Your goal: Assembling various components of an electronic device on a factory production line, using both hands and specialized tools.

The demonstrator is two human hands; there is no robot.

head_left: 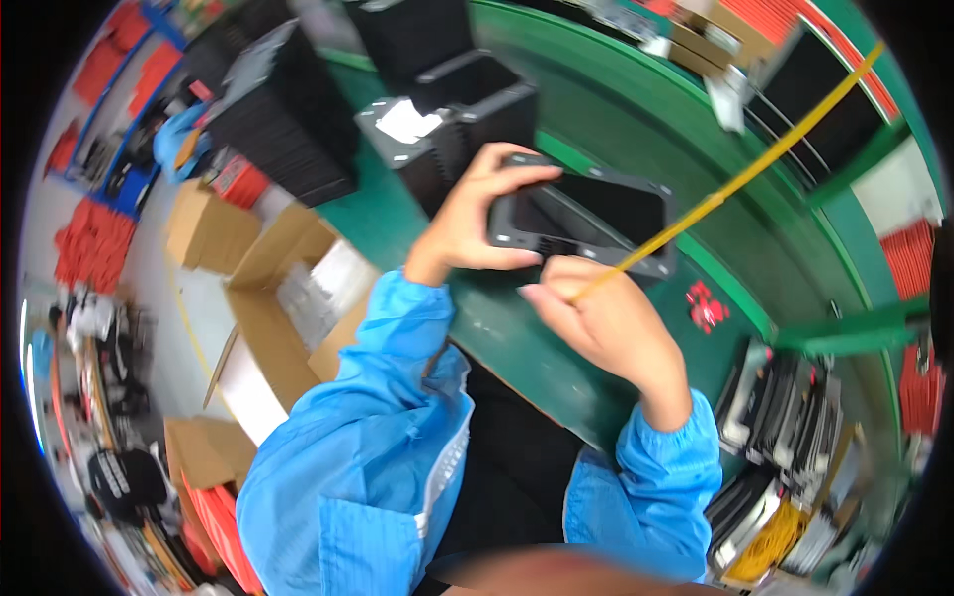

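Observation:
Over the green bench lies a dark grey rectangular casing point(593, 256) with a glossy black panel point(616, 204) in its face. My left hand point(465, 217) grips its left end, the thumb on the near edge and the fingers on the far one. Closed close by the casing's near edge is my right hand point(614, 323). A taut yellow cord point(730, 189) comes from the upper right, crosses in front of the casing and meets the right hand's curled fingers. Anything else inside that fist is hidden. Small red parts point(707, 307) rest on the bench to the right.
Tall stacks of black casings point(283, 114) stand at the far left of the bench point(527, 353), with more black units point(487, 94) behind my left hand. An open cardboard box point(260, 333) is at the left. Upright flat devices point(780, 402) fill the right side, above a yellow cable bundle point(770, 544).

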